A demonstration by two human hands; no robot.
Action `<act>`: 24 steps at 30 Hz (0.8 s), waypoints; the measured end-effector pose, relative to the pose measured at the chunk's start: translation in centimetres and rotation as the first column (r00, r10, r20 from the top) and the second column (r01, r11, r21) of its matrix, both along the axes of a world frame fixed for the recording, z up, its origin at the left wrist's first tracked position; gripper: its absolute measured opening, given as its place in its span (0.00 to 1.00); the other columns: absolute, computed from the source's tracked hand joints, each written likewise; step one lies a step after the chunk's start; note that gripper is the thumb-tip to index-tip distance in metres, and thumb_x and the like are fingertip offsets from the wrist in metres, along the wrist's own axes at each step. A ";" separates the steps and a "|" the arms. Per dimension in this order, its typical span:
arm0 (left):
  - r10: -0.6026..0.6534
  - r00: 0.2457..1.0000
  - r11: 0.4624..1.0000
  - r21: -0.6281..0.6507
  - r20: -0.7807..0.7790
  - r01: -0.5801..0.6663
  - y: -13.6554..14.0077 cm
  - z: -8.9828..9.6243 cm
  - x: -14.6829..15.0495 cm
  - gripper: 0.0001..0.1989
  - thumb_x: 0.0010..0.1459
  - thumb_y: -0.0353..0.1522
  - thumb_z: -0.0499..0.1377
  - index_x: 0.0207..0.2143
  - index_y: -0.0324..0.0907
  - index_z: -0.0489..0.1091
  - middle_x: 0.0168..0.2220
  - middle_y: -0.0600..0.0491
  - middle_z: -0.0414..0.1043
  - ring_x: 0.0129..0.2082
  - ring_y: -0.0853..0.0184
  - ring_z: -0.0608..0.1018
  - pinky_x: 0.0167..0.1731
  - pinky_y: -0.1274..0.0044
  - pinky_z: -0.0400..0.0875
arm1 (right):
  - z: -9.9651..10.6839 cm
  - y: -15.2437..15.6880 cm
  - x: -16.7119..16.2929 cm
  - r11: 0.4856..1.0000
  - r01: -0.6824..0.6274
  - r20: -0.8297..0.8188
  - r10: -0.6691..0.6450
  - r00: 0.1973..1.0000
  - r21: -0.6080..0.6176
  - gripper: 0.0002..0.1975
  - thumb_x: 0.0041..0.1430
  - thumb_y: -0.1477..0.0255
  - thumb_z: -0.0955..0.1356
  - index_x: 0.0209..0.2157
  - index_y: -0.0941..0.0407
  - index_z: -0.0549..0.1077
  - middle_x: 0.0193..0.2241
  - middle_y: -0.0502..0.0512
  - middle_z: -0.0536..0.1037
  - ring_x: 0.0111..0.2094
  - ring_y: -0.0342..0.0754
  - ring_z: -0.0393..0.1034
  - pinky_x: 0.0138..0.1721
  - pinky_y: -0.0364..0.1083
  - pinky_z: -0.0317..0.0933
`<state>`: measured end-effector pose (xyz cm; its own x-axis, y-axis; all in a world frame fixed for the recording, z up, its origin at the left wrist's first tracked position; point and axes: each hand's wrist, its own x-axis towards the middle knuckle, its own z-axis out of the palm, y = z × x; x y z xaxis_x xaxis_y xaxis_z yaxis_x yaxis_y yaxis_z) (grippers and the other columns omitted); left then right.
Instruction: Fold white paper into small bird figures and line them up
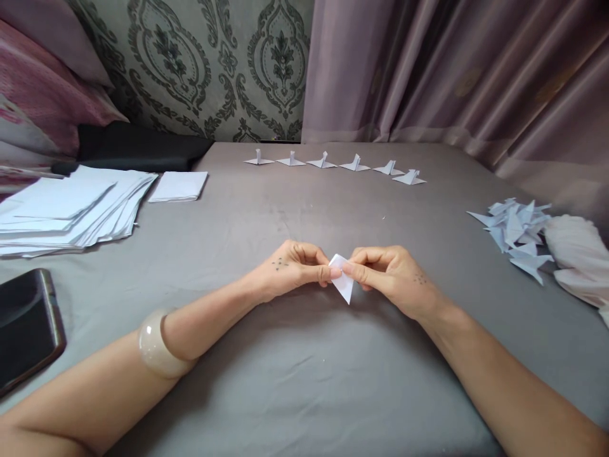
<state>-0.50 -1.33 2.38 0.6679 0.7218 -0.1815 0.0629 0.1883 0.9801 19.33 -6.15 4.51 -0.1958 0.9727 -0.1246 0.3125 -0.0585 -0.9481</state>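
Black smartphone (29, 330) well to the left of the left hand (299, 268).
Farther off that way, black cloth (143, 146) and pink patterned fabric (45, 95); beyond the left hand, damask wallpaper (219, 70); beyond the right hand (392, 276), a mauve curtain (380, 70); to its right, crumpled whitish cloth (578, 254).

No text, label, brand or number can be read; the only sign-like marks are small dark dots (280, 263) on the back of the left hand (291, 271), behind its fingers toward the wrist, and similar dots (420, 278) on the right hand (394, 277), likewise behind its fingers, forming no readable letter or figure
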 end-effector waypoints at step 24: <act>0.071 0.958 0.883 0.464 -0.276 0.068 0.4 -0.2 -0.2 0.13 0.55 0.39 0.61 0.24 0.39 0.69 0.21 0.59 0.60 0.23 0.75 0.60 0.23 0.81 0.53 | -0.7 -0.6 0.0 0.951 -0.088 0.459 -0.061 0.886 0.295 0.09 0.61 0.69 0.65 0.30 0.52 0.77 0.28 0.48 0.72 0.24 0.40 0.58 0.27 0.44 0.52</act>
